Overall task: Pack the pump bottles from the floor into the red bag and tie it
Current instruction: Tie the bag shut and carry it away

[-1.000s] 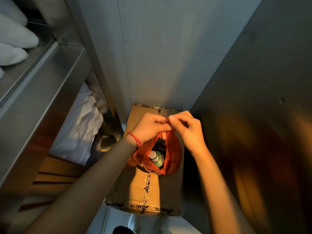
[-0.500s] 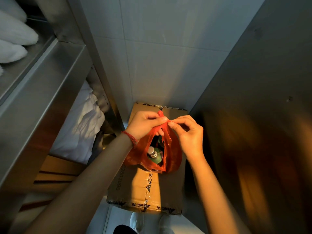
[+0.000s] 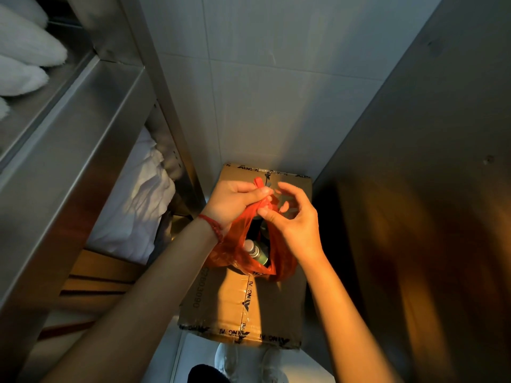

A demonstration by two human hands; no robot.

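Tying: I work the handles of the red bag [image 3: 235, 246] above a taped cardboard box [image 3: 237, 302].
Left hand [image 3: 232, 201]: my fingers are clamped on one red handle, its tip poking up past my thumb.
Right hand [image 3: 294, 217]: my thumb and forefinger pinch the other handle just beside the left; the remaining fingers are spread loose.
Pump bottles [image 3: 255, 251]: inside the bag, one pale top showing through the mouth.
Bag: it rests on the box, mouth not yet knotted.
Surroundings: a steel shelf [image 3: 69, 128] on my left.
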